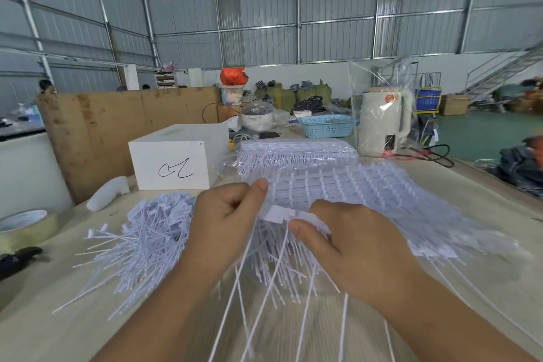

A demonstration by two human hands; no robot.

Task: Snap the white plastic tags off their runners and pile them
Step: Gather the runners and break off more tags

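— What sits at the left of the table (44, 317)?

— A tape roll (28, 225) by the edge, a dark tool (19, 260) below it, then a white bottle (107, 193) lying on its side. Behind that stands a white box (176, 156) with a scribble on its front.

— And the loose tags?

— The pile (147, 238) lies just left of my left hand (223, 223), strips pointing every way.

— What is that hand's grip doing?

— Its fingers are curled, thumb up, pinching the near edge of the tag sheet (352, 188). The sheet is blurred there, so I cannot tell exactly which part I have.

— The right hand (352, 241)?

— Just beside the left, its grip closed too: thumb and fingers pinch a white tag (279, 213) at the sheet's near edge. Long strips hang down between and under both hands.

— Further right?

— The sheet spreads across the table; a second stack (296, 151) lies behind it. Beyond stand a blue basket (327, 126) and a cream kettle (385, 120).
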